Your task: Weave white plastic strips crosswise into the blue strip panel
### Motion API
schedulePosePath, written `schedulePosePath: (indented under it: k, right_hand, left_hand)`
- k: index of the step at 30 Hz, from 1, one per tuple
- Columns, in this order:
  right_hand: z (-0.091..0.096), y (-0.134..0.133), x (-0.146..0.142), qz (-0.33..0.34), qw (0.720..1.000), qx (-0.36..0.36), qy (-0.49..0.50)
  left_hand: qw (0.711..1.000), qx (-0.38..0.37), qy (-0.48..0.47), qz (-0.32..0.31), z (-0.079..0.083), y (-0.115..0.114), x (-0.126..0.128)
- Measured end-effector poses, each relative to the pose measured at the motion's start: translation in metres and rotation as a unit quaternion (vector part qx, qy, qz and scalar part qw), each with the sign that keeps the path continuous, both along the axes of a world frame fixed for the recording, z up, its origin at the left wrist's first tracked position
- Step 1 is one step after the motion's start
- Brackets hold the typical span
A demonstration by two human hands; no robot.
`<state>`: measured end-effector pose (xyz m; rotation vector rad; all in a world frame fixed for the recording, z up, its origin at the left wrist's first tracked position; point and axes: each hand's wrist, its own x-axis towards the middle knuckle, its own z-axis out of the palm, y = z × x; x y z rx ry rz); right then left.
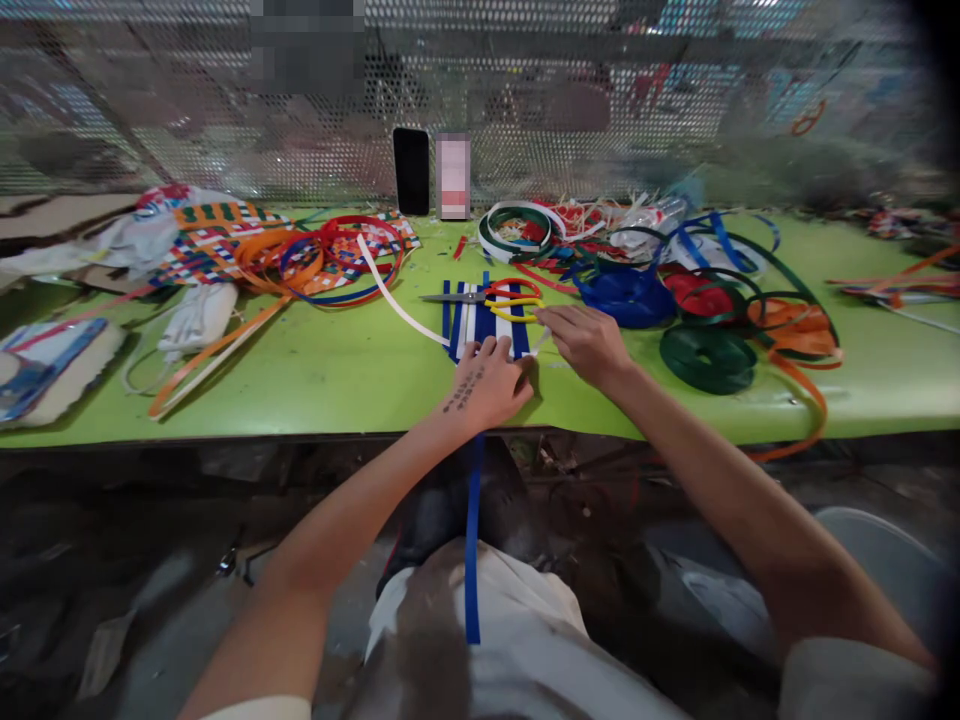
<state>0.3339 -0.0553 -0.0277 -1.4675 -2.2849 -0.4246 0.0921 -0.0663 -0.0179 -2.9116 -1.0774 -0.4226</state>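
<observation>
Blue and white plastic strips (484, 325) lie side by side on the green table. My left hand (491, 385) rests over their near end, fingers lying on the strips and holding nothing. To its right, my right hand (585, 345) is pinched around the end of a white strip (397, 303), which passes across the blue and white ones and curves up to the left. Scissors (480, 297) with red and yellow handles lie across the strips, the handles close to my right fingertips. A long blue strip (472, 560) hangs over the table edge toward my lap.
Rolls of blue (626, 295), red (701, 293) and green strip (709, 358) sit on the right. An orange strip (810, 385) loops over the front edge. At left are a woven multicolour piece (199, 255) and orange coils (281, 260). Two phones (411, 172) stand against the mesh.
</observation>
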Motion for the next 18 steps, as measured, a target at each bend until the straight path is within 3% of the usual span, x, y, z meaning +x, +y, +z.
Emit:
schedulePosePath:
  k: [5,9,13,18]
  right_hand:
    - [0.003,-0.025,0.004,0.080,0.995,0.039,-0.036]
    - [0.003,-0.023,0.007,0.087,0.995,0.033,-0.045]
    - [-0.004,-0.013,0.010,0.069,0.996,0.014,-0.046]
    - [-0.009,0.007,0.011,-0.012,0.998,-0.018,-0.063]
  left_hand:
    - [1.000,0.003,0.000,-0.005,-0.003,0.001,0.000]
    - [1.000,0.009,-0.008,-0.004,-0.005,0.001,-0.001]
    - [1.000,0.011,-0.011,-0.008,-0.005,0.001,0.000]
    - [1.000,0.008,-0.015,-0.002,-0.004,0.000,0.001]
